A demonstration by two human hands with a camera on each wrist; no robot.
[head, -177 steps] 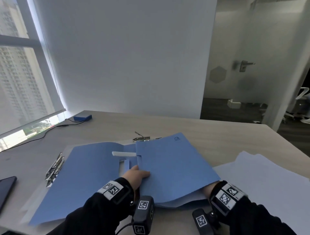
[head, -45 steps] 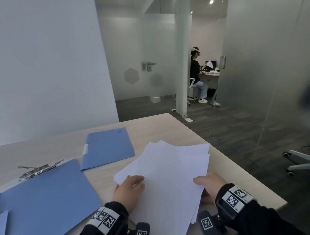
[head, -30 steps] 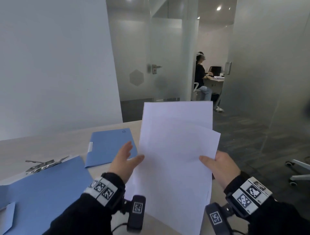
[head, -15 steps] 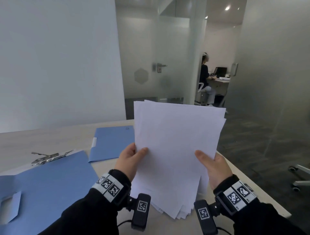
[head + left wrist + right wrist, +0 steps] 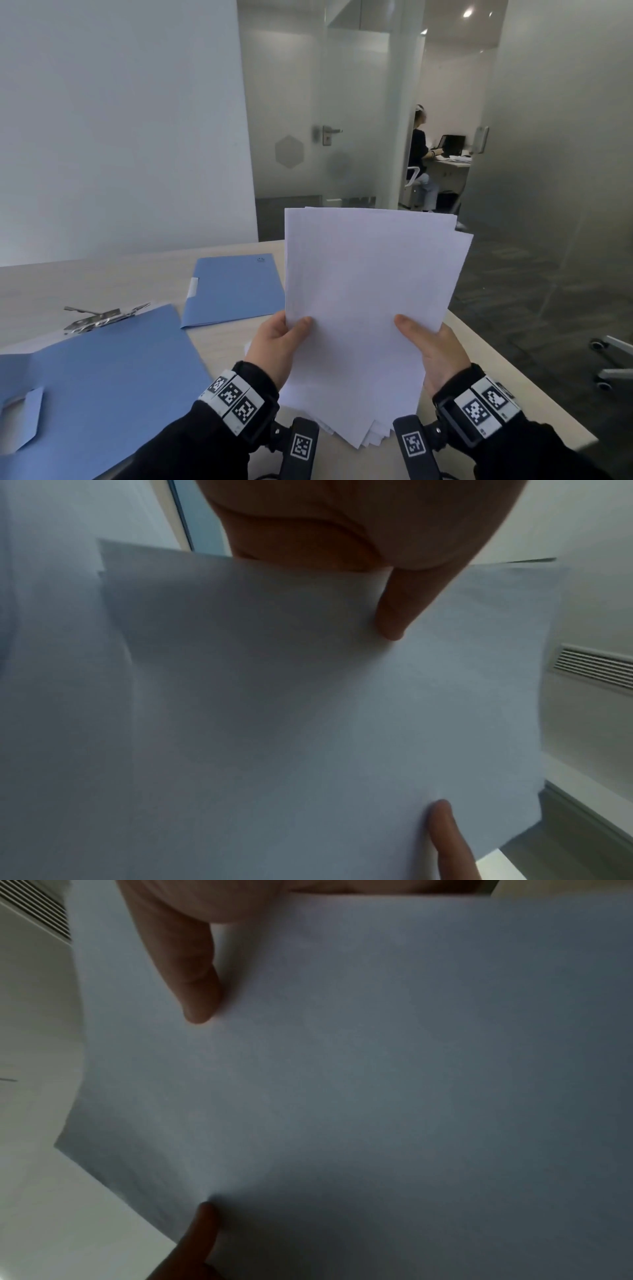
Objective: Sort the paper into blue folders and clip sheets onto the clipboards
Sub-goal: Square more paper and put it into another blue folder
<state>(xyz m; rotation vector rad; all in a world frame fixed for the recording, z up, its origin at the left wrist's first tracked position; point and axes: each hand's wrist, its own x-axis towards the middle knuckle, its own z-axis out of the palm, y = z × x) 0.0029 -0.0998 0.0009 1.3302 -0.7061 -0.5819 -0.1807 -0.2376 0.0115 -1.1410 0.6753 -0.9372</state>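
two blue folders (image 5: 236, 289) (image 5: 99, 390), one clipboard clip (image 5: 99, 317), one stack of white paper (image 5: 366, 308), two hands (image 5: 277, 346) (image 5: 435, 353)

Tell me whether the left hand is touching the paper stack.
Touching. The head view shows the left hand gripping the paper stack, thumb on its front.

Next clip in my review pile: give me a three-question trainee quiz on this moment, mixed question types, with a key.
1. True or false: the paper stack lies flat on the table.
2. Which hands hold the stack? A) left hand only B) right hand only C) both
3. Fill in: the metal clip of the clipboard shows at the far edge of the near ____ folder.

Key:
1. False; it is held up, with its lower edge near the table.
2. C; each thumb lies on the front sheet.
3. Blue; a second, closed folder lies farther back.
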